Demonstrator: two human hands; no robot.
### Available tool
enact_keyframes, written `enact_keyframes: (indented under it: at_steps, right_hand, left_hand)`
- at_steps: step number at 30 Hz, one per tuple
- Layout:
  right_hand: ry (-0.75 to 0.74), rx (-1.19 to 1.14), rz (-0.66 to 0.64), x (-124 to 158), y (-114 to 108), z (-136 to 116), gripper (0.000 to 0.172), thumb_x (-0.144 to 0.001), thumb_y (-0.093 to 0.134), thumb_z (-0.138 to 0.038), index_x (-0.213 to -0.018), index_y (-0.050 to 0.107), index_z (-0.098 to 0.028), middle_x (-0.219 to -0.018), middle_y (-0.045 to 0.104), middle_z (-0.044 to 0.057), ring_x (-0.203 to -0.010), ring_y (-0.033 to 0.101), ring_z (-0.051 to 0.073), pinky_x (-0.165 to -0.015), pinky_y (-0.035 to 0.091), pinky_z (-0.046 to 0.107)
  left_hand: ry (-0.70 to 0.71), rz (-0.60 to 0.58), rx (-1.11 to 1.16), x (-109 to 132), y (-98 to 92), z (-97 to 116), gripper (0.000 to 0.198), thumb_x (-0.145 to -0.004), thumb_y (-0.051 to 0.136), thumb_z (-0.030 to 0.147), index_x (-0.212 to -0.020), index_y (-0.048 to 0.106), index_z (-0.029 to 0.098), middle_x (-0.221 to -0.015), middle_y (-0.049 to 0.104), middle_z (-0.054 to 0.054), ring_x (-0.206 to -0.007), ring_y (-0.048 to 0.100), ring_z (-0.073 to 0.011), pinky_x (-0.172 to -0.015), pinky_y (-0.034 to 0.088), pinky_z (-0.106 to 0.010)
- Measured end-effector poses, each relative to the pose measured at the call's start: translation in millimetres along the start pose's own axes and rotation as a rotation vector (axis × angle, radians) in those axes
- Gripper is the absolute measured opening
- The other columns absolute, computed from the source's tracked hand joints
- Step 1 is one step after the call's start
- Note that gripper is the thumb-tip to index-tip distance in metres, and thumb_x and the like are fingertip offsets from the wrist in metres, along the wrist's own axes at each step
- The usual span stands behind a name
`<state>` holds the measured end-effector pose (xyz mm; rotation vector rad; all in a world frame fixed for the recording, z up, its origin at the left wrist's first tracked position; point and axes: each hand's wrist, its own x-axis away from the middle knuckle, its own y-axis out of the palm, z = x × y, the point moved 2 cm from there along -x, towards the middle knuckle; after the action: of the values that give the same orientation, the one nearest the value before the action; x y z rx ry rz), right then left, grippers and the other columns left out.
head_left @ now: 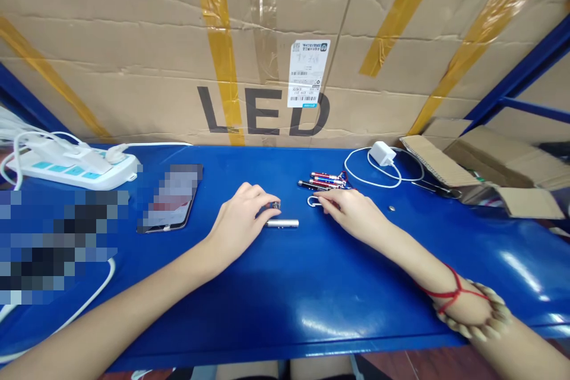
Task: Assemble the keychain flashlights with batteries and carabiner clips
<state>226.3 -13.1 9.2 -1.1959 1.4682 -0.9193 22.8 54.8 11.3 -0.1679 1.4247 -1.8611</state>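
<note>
My left hand (240, 214) pinches a small dark piece (276, 205) near a silver tube (285, 224); my right hand (356, 211) pinches a silver hook clip (312, 201).

The tabletop (249, 303) is a glossy blue surface with a straight front edge. Behind it, a wall of creased brown cardboard (155, 71) rises out of view, bearing large dark letters (263, 113) reading "LED" just above the tabletop's back edge. Yellowish tape (225, 59) runs down it in several strips, and a white label (308, 74) sits above the tabletop's middle. Blue slanting posts (521, 71) stand at the tabletop's left and right ends. Below its front edge shows reddish-brown floor (418, 363). Bright reflections (521, 273) gleam along the tabletop's front and right parts.
</note>
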Motion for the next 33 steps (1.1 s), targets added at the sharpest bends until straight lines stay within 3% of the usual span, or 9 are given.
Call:
enact_keyframes:
  at_steps: [5, 8, 11, 15, 19, 22, 25, 30, 33]
  right_hand:
    - [0.266, 0.223, 0.096, 2.9, -38.3, 23.5, 0.018, -0.08, 0.056, -0.027, -0.085, 0.073, -0.024, -0.082, 0.071, 0.006, -0.07, 0.064, 0.024, -0.05, 0.041, 0.028]
    - [0.428, 0.29, 0.026, 8.4, -55.9, 46.3, 0.014, -0.07, 0.063, -0.019, -0.078, 0.074, -0.022, -0.075, 0.07, 0.009, -0.061, 0.062, 0.021, -0.046, 0.035, 0.026]
    - [0.491, 0.275, -0.054, 13.5, -57.7, 66.6, 0.015, -0.057, 0.07, -0.01, -0.071, 0.073, -0.014, -0.061, 0.066, 0.011, -0.04, 0.054, 0.014, -0.04, 0.031, 0.025]
    - [0.539, 0.221, -0.184, 14.7, -47.1, 77.8, 0.014, -0.05, 0.07, 0.0, -0.054, 0.067, -0.012, -0.038, 0.054, 0.004, -0.025, 0.043, 0.011, -0.035, 0.03, 0.025]
    - [0.525, 0.216, -0.19, 10.7, -43.1, 71.8, 0.022, -0.053, 0.064, 0.006, -0.046, 0.062, -0.014, -0.033, 0.048, 0.003, -0.028, 0.046, 0.013, -0.039, 0.035, 0.029]
    - [0.494, 0.186, -0.187, 8.8, -42.7, 64.4, 0.021, -0.054, 0.062, 0.004, -0.048, 0.065, -0.015, -0.036, 0.051, 0.003, -0.033, 0.051, 0.016, -0.04, 0.039, 0.029]
    - [0.437, 0.113, -0.186, 7.7, -40.3, 57.3, 0.02, -0.052, 0.062, 0.0, -0.053, 0.069, -0.018, -0.045, 0.06, 0.002, -0.041, 0.058, 0.018, -0.042, 0.043, 0.028]
    - [0.285, -0.045, -0.169, 4.4, -31.6, 36.3, 0.017, -0.056, 0.064, -0.006, -0.063, 0.07, -0.02, -0.057, 0.067, -0.002, -0.055, 0.065, 0.015, -0.053, 0.052, 0.023]
    - [0.067, -0.225, -0.07, 4.0, -28.5, 10.9, 0.017, -0.063, 0.064, -0.008, -0.074, 0.071, -0.018, -0.064, 0.069, -0.001, -0.057, 0.064, 0.013, -0.055, 0.053, 0.022]
  left_hand:
    - [-0.017, -0.045, -0.035, -1.3, 6.1, -6.6, 0.021, -0.089, 0.05, 0.028, -0.095, 0.069, 0.022, -0.092, 0.065, -0.003, -0.09, 0.054, -0.0211, -0.068, 0.049, -0.03]
    - [-0.006, -0.05, -0.037, -1.1, 8.5, -7.3, 0.022, -0.089, 0.049, 0.03, -0.093, 0.069, 0.022, -0.092, 0.064, -0.003, -0.089, 0.054, -0.0211, -0.07, 0.049, -0.031]
    - [0.009, -0.042, -0.048, -1.7, 9.6, -8.2, 0.023, -0.089, 0.05, 0.032, -0.09, 0.07, 0.022, -0.092, 0.064, -0.003, -0.088, 0.054, -0.0209, -0.07, 0.049, -0.031]
    - [-0.019, -0.023, -0.045, -3.6, 7.8, -8.1, 0.024, -0.088, 0.051, 0.035, -0.095, 0.069, 0.022, -0.094, 0.064, -0.004, -0.09, 0.054, -0.0217, -0.072, 0.049, -0.033]
    - [0.015, -0.016, 0.003, -3.8, 4.6, -2.0, 0.028, -0.083, 0.056, 0.042, -0.101, 0.067, 0.023, -0.093, 0.063, -0.003, -0.09, 0.054, -0.0213, -0.073, 0.047, -0.032]
    - [0.116, -0.144, 0.025, -1.3, 7.5, 4.5, 0.03, -0.077, 0.063, 0.046, -0.097, 0.068, 0.023, -0.091, 0.063, -0.002, -0.086, 0.055, -0.0205, -0.07, 0.046, -0.03]
    - [0.165, -0.212, 0.076, 1.2, 10.9, 7.9, 0.018, -0.083, 0.059, 0.036, -0.089, 0.067, 0.021, -0.089, 0.065, -0.002, -0.084, 0.056, -0.0185, -0.068, 0.045, -0.027]
    - [0.144, -0.174, 0.276, 3.0, 11.6, 10.8, 0.009, -0.087, 0.053, 0.025, -0.09, 0.06, 0.021, -0.087, 0.066, 0.0, -0.079, 0.058, -0.0158, -0.071, 0.046, -0.026]
    - [0.138, -0.17, 0.37, 5.3, 12.0, 14.4, 0.009, -0.088, 0.049, 0.019, -0.093, 0.056, 0.021, -0.09, 0.066, 0.0, -0.078, 0.059, -0.014, -0.073, 0.047, -0.024]
